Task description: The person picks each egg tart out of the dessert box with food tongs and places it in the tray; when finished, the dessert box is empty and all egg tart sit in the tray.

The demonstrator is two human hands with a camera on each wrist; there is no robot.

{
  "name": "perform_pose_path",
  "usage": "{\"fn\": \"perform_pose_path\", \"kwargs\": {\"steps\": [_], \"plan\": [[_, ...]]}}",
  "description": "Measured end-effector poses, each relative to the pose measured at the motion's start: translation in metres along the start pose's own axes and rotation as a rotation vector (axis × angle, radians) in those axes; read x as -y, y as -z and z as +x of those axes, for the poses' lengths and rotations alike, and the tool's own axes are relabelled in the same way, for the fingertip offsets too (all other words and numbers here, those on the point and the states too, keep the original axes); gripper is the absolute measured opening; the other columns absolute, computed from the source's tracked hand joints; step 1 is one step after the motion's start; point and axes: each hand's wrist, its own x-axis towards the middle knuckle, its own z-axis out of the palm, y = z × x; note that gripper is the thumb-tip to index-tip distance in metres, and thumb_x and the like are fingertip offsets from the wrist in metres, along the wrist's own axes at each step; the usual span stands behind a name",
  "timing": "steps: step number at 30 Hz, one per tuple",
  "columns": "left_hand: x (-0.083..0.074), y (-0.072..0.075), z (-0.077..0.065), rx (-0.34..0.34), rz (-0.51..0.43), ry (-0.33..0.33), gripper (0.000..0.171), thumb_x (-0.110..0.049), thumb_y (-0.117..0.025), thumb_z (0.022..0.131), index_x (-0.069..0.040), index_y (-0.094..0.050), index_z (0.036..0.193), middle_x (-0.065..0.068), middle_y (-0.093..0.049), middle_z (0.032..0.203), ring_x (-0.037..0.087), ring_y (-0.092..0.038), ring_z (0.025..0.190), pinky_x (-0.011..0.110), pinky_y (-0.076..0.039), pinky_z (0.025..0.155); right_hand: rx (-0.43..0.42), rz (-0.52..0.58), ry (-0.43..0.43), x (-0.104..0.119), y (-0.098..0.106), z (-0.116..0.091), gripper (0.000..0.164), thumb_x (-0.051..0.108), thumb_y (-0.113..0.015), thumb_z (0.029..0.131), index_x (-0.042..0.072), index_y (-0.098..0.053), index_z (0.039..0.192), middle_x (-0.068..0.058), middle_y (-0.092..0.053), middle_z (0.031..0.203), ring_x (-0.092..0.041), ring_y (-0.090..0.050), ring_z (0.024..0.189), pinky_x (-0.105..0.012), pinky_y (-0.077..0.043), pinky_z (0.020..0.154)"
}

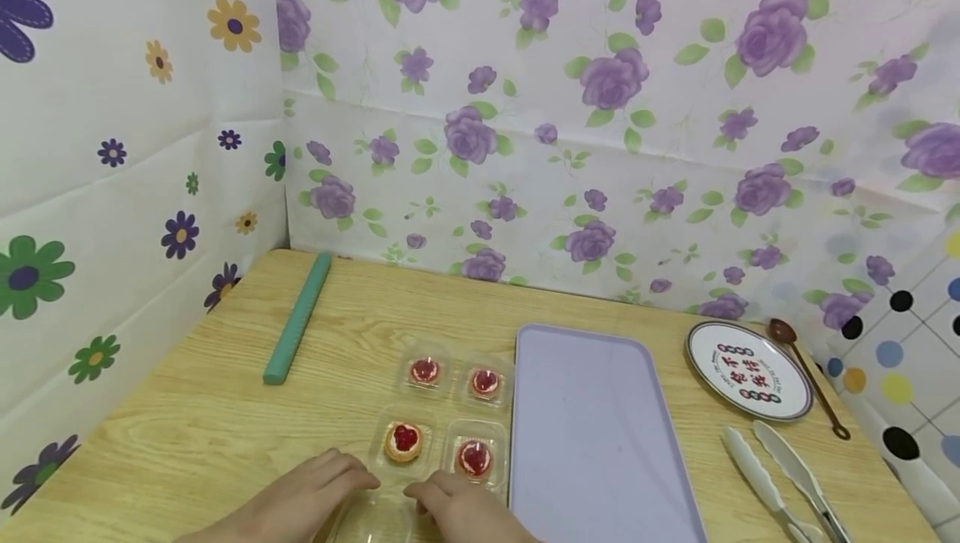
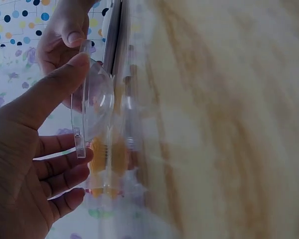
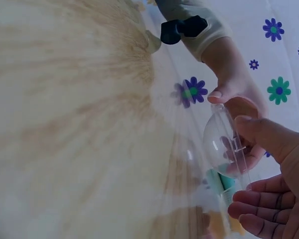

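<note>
A clear plastic box (image 1: 372, 520) sits low over the table's near edge, between my two hands. My left hand (image 1: 313, 489) pinches one side of it, thumb at the rim and fingers spread behind, as the left wrist view shows. The opposite side is pinched by my right hand (image 1: 461, 503), its thumb (image 3: 261, 132) at the rim. Seen from the side in the right wrist view, the box (image 3: 224, 142) has a rounded wall and a thin flat rim. Beyond the hands, several red-topped tarts stand in clear boxes, the nearest being a heart-topped tart (image 1: 405, 440) and a round tart (image 1: 476, 458).
Right of the tarts lies a lilac tray (image 1: 600, 434). Farther right are a printed white plate (image 1: 750, 368), a brown spoon (image 1: 813, 380) and metal-handled tongs (image 1: 787, 476). A green bar (image 1: 300, 318) lies at the left. Flowered sheets cover the walls behind.
</note>
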Motion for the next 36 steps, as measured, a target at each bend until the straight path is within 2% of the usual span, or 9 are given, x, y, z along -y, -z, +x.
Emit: {"fn": "perform_pose_path", "kwargs": {"steps": [3, 9, 15, 20, 26, 29, 32, 36], "plan": [[0.001, -0.001, -0.001, 0.017, 0.017, -0.006, 0.057, -0.061, -0.060, 0.084, -0.016, -0.060, 0.118, -0.010, -0.057, 0.111, 0.003, -0.051, 0.099, 0.024, -0.050, 0.078, -0.001, -0.039, 0.009, -0.001, -0.004, 0.001, 0.055, 0.051, -0.066, 0.084, 0.012, -0.061, 0.122, 0.011, -0.061, 0.097, 0.006, -0.052, 0.086, -0.009, -0.046, 0.075], [0.000, -0.002, 0.002, -0.032, 0.097, -0.042, 0.056, -0.063, -0.060, 0.083, -0.017, -0.060, 0.116, -0.011, -0.057, 0.109, 0.003, -0.051, 0.098, 0.024, -0.049, 0.079, -0.007, -0.071, 0.033, -0.002, -0.006, 0.001, 0.056, 0.051, -0.065, 0.084, 0.011, -0.062, 0.122, 0.010, -0.061, 0.097, 0.006, -0.051, 0.085, -0.007, -0.045, 0.074], [-0.002, 0.000, 0.003, -0.072, 0.143, -0.044, 0.057, -0.064, -0.061, 0.081, -0.019, -0.062, 0.116, -0.011, -0.057, 0.110, 0.004, -0.052, 0.099, 0.024, -0.048, 0.079, 0.062, -0.068, -0.025, 0.001, -0.004, 0.001, 0.058, 0.055, -0.063, 0.084, 0.015, -0.061, 0.126, 0.010, -0.062, 0.098, 0.005, -0.053, 0.083, -0.010, -0.047, 0.072], [-0.006, 0.005, 0.004, -0.084, 0.131, -0.030, 0.063, -0.067, -0.063, 0.078, -0.020, -0.061, 0.121, -0.013, -0.055, 0.112, 0.002, -0.050, 0.101, 0.023, -0.047, 0.080, 0.086, -0.074, -0.048, 0.004, 0.000, 0.000, 0.059, 0.056, -0.062, 0.085, 0.017, -0.059, 0.129, 0.009, -0.063, 0.101, 0.004, -0.055, 0.085, -0.011, -0.048, 0.072], [-0.003, 0.014, 0.014, -0.138, 0.045, -0.051, 0.076, -0.070, -0.067, 0.071, -0.019, -0.058, 0.126, -0.011, -0.053, 0.116, 0.005, -0.049, 0.105, 0.029, -0.048, 0.081, 0.068, -0.140, 0.017, 0.003, 0.013, -0.004, 0.059, 0.058, -0.060, 0.086, 0.016, -0.061, 0.127, 0.006, -0.065, 0.104, 0.003, -0.057, 0.087, -0.010, -0.048, 0.071], [-0.002, 0.020, 0.024, -0.147, -0.005, -0.019, 0.083, -0.069, -0.072, 0.065, -0.019, -0.056, 0.129, -0.010, -0.053, 0.121, 0.008, -0.048, 0.109, 0.034, -0.050, 0.083, 0.082, -0.176, 0.038, 0.002, 0.024, -0.007, 0.058, 0.059, -0.060, 0.086, 0.017, -0.062, 0.126, 0.006, -0.065, 0.105, 0.001, -0.058, 0.089, -0.011, -0.050, 0.071], [0.000, 0.024, 0.034, -0.157, -0.010, 0.027, 0.087, -0.064, -0.077, 0.059, -0.021, -0.054, 0.131, -0.009, -0.053, 0.124, 0.010, -0.047, 0.113, 0.038, -0.051, 0.086, 0.100, -0.179, 0.029, 0.000, 0.037, -0.010, 0.060, 0.061, -0.059, 0.085, 0.018, -0.061, 0.127, 0.006, -0.065, 0.110, -0.001, -0.060, 0.094, -0.015, -0.052, 0.074], [0.006, 0.024, 0.047, -0.177, -0.027, 0.054, 0.089, -0.059, -0.081, 0.057, -0.021, -0.053, 0.133, -0.008, -0.053, 0.127, 0.011, -0.047, 0.116, 0.041, -0.050, 0.089, 0.049, -0.184, 0.057, -0.004, 0.050, -0.014, 0.057, 0.057, -0.062, 0.085, 0.016, -0.062, 0.125, 0.006, -0.064, 0.109, -0.003, -0.060, 0.095, -0.018, -0.053, 0.077]]}}
